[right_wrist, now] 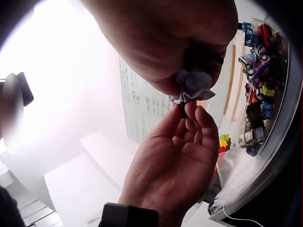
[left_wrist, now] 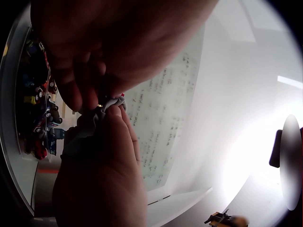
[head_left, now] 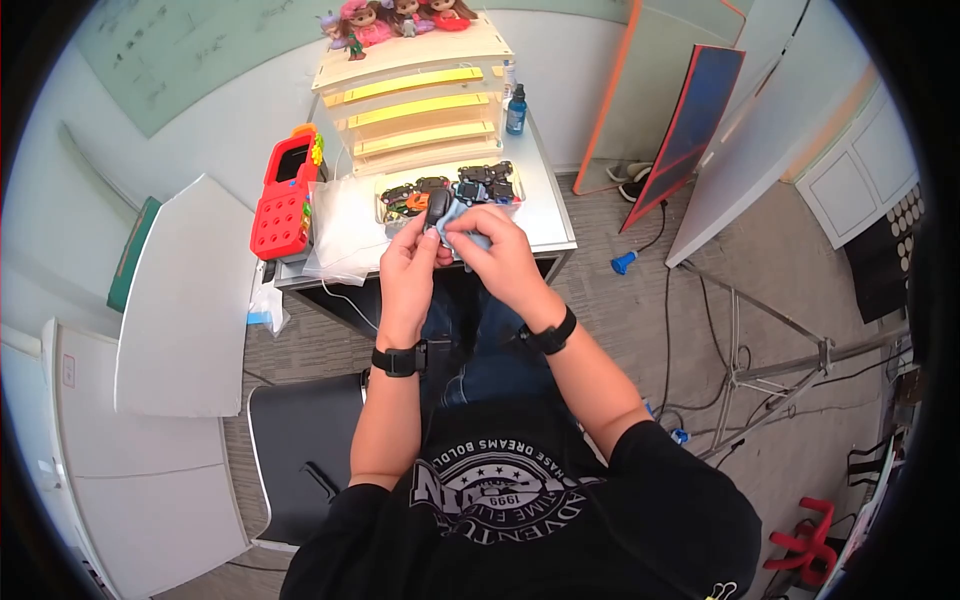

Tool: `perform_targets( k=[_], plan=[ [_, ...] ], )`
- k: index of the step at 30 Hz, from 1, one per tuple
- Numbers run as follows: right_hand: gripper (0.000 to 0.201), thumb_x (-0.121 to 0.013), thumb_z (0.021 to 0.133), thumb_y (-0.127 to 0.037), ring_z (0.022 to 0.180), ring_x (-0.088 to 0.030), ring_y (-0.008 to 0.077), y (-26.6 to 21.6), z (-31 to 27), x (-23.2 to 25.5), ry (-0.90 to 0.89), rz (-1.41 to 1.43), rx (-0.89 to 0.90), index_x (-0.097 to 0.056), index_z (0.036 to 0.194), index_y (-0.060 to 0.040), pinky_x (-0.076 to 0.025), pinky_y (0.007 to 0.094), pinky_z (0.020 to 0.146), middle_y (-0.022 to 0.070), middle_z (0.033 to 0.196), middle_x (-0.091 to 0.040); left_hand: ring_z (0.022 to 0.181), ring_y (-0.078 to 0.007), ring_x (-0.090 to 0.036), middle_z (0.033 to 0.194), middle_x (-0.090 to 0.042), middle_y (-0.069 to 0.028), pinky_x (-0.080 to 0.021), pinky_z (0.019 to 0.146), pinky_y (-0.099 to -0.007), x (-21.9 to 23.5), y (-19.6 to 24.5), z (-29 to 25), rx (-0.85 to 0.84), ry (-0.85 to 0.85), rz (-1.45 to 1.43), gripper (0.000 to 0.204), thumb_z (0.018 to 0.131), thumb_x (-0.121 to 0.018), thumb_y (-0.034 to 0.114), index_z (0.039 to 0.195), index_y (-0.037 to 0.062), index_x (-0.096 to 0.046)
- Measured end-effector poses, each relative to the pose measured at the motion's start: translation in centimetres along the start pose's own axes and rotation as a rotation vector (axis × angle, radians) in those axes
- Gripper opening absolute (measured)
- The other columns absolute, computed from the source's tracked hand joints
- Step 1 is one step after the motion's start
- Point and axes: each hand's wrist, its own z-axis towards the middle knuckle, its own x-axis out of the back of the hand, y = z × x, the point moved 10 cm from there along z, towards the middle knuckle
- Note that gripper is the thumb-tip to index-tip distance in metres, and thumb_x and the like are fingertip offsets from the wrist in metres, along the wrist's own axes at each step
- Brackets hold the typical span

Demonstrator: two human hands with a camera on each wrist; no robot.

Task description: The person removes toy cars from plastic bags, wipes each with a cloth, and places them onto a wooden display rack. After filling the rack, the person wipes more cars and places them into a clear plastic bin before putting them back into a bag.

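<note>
Above the table's front edge, my left hand (head_left: 407,275) pinches a small black toy car (head_left: 438,206) between thumb and fingers. My right hand (head_left: 503,258) grips a crumpled grey-blue cloth (right_wrist: 194,84) and holds it against the car's side. The two hands meet at the car, fingertips close together. In the right wrist view the cloth bunches out of the right hand's fingers, and most of the car is hidden behind the fingers and cloth. Just beyond the hands stands a clear bin (head_left: 382,212) full of small toy cars (head_left: 488,180).
A wooden rack (head_left: 415,105) with yellow strips stands behind the bin, dolls (head_left: 405,18) on its top. To the left are a red toy case (head_left: 283,215) and a clear plastic bag (head_left: 340,225). A blue bottle (head_left: 516,110) stands at the right.
</note>
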Motion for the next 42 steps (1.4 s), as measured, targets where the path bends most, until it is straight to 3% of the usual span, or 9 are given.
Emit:
perform_targets(
  k=[9, 17, 18, 24, 26, 29, 35, 37, 42],
  plan=[
    [0.011, -0.074, 0.091, -0.006, 0.095, -0.066, 0.0261, 3.9, 2.3, 2.1, 0.179, -0.020, -0.110, -0.074, 0.101, -0.0014, -0.052, 0.0347, 0.084, 0.0111, 0.097, -0.070, 0.084, -0.0101, -0.065, 0.102, -0.070, -0.0042, -0.057, 0.079, -0.0267, -0.6, -0.9, 1.0, 0.042, -0.067, 0.138, 0.038, 0.105, -0.063, 0.009, 0.141, -0.0023, -0.061],
    [0.013, -0.074, 0.090, -0.006, 0.100, -0.067, 0.0281, 3.4, 5.4, -0.4, 0.032, -0.053, 0.014, -0.074, 0.102, -0.0009, -0.053, 0.0372, 0.087, 0.0123, 0.100, -0.071, 0.082, -0.0088, -0.065, 0.092, -0.068, -0.0025, -0.054, 0.075, -0.0242, 0.0, 0.7, 5.7, -0.022, -0.056, 0.123, 0.039, 0.104, -0.065, 0.010, 0.140, -0.0049, -0.060],
    [0.013, -0.074, 0.093, -0.007, 0.098, -0.067, 0.0235, 3.5, 6.6, -0.3, 0.026, -0.082, 0.013, -0.073, 0.103, 0.0008, -0.053, 0.0346, 0.088, 0.0103, 0.102, -0.071, 0.082, -0.0089, -0.065, 0.093, -0.068, -0.0026, -0.054, 0.075, -0.0239, 0.1, 1.1, 6.8, -0.046, -0.061, 0.125, 0.037, 0.103, -0.066, 0.009, 0.137, -0.0055, -0.061],
    [0.018, -0.071, 0.096, -0.012, 0.098, -0.069, 0.0225, 8.2, 13.1, 0.0, 0.070, -0.009, -0.039, -0.073, 0.110, -0.0002, -0.055, 0.0342, 0.089, 0.0110, 0.105, -0.071, 0.081, -0.0085, -0.066, 0.095, -0.070, -0.0048, -0.056, 0.069, -0.0233, 0.6, 1.8, 12.7, -0.169, -0.059, 0.279, 0.029, 0.103, -0.065, 0.008, 0.128, -0.0049, -0.061],
    [0.023, -0.070, 0.098, -0.014, 0.100, -0.070, 0.0223, 10.7, 13.6, -0.5, 0.070, 0.122, -0.094, -0.072, 0.116, -0.0010, -0.055, 0.0341, 0.090, 0.0111, 0.108, -0.071, 0.078, -0.0104, -0.068, 0.098, -0.070, -0.0076, -0.056, 0.067, -0.0245, 0.6, 1.3, 13.0, -0.066, -0.039, 0.332, 0.026, 0.105, -0.063, 0.012, 0.126, -0.0018, -0.056],
    [0.025, -0.070, 0.098, -0.012, 0.103, -0.069, 0.0210, 12.6, 12.4, -1.3, 0.061, 0.225, -0.202, -0.070, 0.120, -0.0006, -0.055, 0.0330, 0.091, 0.0113, 0.110, -0.071, 0.078, -0.0108, -0.068, 0.104, -0.070, -0.0098, -0.057, 0.066, -0.0242, 0.9, 0.2, 13.2, -0.128, 0.007, 0.345, 0.025, 0.104, -0.063, 0.009, 0.125, -0.0023, -0.055],
    [0.022, -0.071, 0.096, -0.009, 0.102, -0.069, 0.0220, 11.3, 11.9, -0.9, 0.110, 0.124, -0.074, -0.072, 0.117, -0.0026, -0.055, 0.0326, 0.092, 0.0111, 0.113, -0.068, 0.086, -0.0113, -0.070, 0.106, -0.069, -0.0096, -0.058, 0.071, -0.0243, 2.4, -0.8, 13.8, -0.188, 0.115, 0.225, 0.024, 0.102, -0.064, 0.002, 0.124, -0.0041, -0.056],
    [0.020, -0.072, 0.095, -0.007, 0.101, -0.068, 0.0224, 9.5, 11.6, -3.0, -0.078, -0.079, 0.156, -0.074, 0.114, -0.0034, -0.055, 0.0326, 0.089, 0.0095, 0.111, -0.066, 0.087, -0.0108, -0.070, 0.103, -0.072, -0.0086, -0.058, 0.077, -0.0254, 2.5, -0.2, 13.7, -0.256, 0.143, 0.367, 0.018, 0.099, -0.069, 0.003, 0.115, -0.0045, -0.063],
    [0.016, -0.073, 0.094, -0.006, 0.099, -0.067, 0.0244, 10.3, 11.7, -2.4, -0.022, -0.069, 0.067, -0.076, 0.110, -0.0043, -0.055, 0.0346, 0.086, 0.0098, 0.106, -0.066, 0.089, -0.0115, -0.070, 0.102, -0.072, -0.0084, -0.057, 0.081, -0.0255, 2.2, -0.1, 13.4, -0.259, 0.111, 0.364, 0.018, 0.099, -0.069, 0.002, 0.115, -0.0045, -0.063]
  ],
)
